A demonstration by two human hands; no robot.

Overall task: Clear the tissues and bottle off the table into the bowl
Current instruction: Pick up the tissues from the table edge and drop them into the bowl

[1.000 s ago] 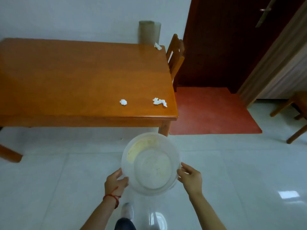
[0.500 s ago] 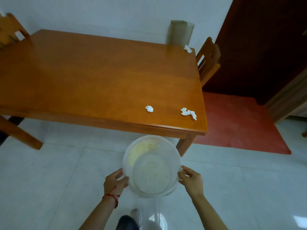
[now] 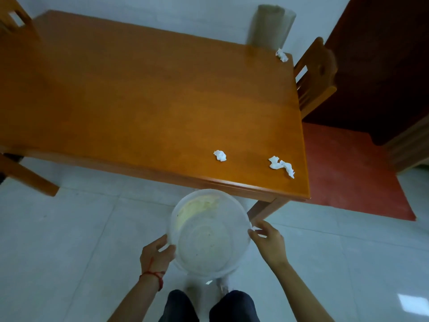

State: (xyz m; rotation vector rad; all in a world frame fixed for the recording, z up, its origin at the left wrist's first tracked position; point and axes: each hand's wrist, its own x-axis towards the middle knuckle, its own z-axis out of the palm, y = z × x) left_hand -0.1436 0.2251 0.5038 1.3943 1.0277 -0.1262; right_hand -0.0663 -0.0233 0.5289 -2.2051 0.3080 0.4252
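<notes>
- Tissues and bottle sit on the wooden table (image 3: 139, 101), which fills the upper and middle frame; its near edge runs just above the bowl
- red mat (image 3: 348, 170) lies on the pale tiled floor at the right, beside the table's right edge
- chair (image 3: 313, 87) stands at the table's right side, upper right of the frame
- translucent bowl (image 3: 209, 233) hangs in the lower centre, off the table and over the floor — yellowish smear on its far inner wall
- bottle (image 3: 269, 26), translucent and blurred, stands upright at the table's far right corner, top of frame
- left hand (image 3: 155, 256) clasps the bowl's left rim, a red string around its wrist; right hand (image 3: 269, 245) grips the right rim, thumb over the edge
- stretched tissue (image 3: 282, 165) lies near the table's near right corner; balled tissue (image 3: 220, 155) just left of it, apart; third tissue (image 3: 282, 55) beside the bottle
</notes>
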